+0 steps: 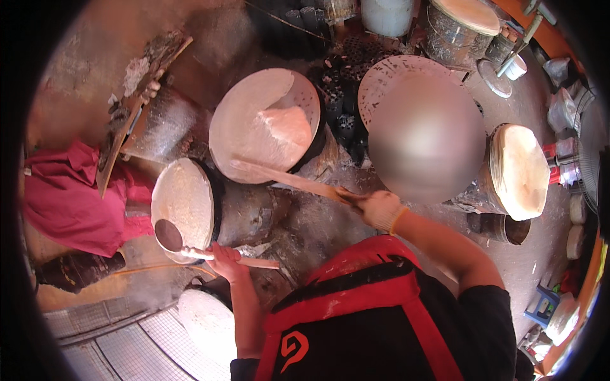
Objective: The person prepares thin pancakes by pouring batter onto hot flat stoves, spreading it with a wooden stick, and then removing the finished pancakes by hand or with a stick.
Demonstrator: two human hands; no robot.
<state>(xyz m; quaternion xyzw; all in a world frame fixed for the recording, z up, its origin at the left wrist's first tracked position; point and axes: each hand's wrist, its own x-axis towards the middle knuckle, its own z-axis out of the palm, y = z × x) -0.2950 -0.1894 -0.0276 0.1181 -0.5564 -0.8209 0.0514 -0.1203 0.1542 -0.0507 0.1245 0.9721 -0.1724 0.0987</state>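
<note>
My left hand point(226, 261) grips the pale wooden handle of a round ladle point(169, 235). The ladle's dark bowl rests over the near edge of a round griddle point(183, 202) coated with a pale layer. In a knitted work glove, my right hand point(381, 209) holds a long flat wooden stick point(286, 177), cloth or tape wrapped near its grip. The stick's far end lies over the lower rim of a larger round pan point(233, 119). Inside that pan a pale sheet is partly folded or heaped into a lump point(288, 128), leaving bare speckled surface at the upper right.
Perforated coal briquettes point(345, 121) stand between the pans. A speckled round pan point(381, 85) is partly covered by a blurred patch. Right of it, a drum carries stacked pale sheets point(519, 169). Left are a red cloth point(71, 200) and a wooden board point(121, 147); wire mesh point(138, 350) lies below.
</note>
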